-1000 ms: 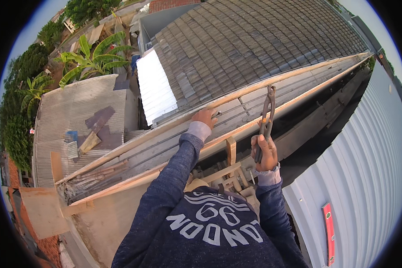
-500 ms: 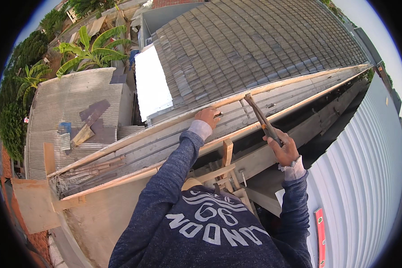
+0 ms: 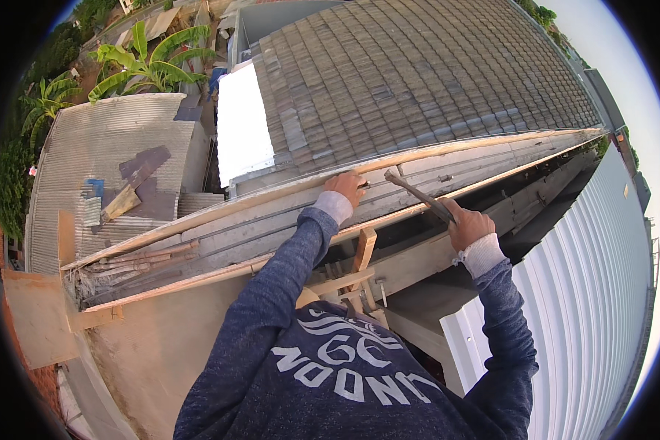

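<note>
My right hand [image 3: 468, 224] is closed around the handle of a hammer [image 3: 423, 196], held out over the long trough. The hammer's head points left, toward my left hand [image 3: 346, 188], and stays apart from it. My left hand rests at the far timber board [image 3: 411, 155], fingers curled together. A small dark tip [image 3: 364, 185] shows beside its fingertips, too small to name. Between the far board and the near timber board [image 3: 396, 214], long thin metal rods [image 3: 264, 220] run along the grey trough [image 3: 308, 229].
Beyond the far board rises a tiled roof [image 3: 389, 81]. A dark gap [image 3: 411, 229] lies along the near board, with a short upright wooden post [image 3: 364, 249] beside it. Corrugated metal roofing [image 3: 579, 293] spreads at right. Wood strips [image 3: 154, 254] lie in the trough's left end.
The hammer has swung down and left, its head now closer to my left hand. My left hand keeps its place at the far board. The whole view has shifted slightly.
</note>
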The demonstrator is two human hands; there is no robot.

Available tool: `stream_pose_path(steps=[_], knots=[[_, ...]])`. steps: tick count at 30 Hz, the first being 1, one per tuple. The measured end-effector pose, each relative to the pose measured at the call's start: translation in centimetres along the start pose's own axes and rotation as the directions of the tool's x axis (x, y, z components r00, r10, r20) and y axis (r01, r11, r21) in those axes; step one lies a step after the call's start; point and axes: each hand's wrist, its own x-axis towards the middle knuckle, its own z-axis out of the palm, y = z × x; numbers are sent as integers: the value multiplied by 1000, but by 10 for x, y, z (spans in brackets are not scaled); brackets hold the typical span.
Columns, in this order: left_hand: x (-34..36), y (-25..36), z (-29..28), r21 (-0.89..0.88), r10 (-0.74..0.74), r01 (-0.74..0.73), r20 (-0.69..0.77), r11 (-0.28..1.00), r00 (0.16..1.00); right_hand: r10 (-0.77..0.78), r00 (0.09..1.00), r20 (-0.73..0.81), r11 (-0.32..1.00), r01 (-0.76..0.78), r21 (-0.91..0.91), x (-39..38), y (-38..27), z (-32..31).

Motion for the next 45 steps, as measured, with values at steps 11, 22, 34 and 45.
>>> stream_pose_path(steps=[11,22,34,45], knots=[[-4,0,-3,-16,-28,28,34,999,999,-94,993,-65,908,58,-416,34,-34,-4],[-4,-1,0,44,27,-29,39,999,999,-283,922,-263,855,118,-506,48,-47,3],[-3,3,-3,-8,-33,34,16,999,999,-187,973,-132,753,55,-656,44,-96,-24],[-4,1,-7,7,19,-19,-28,1000,999,-163,979,125,479,189,-857,36,-157,-38]])
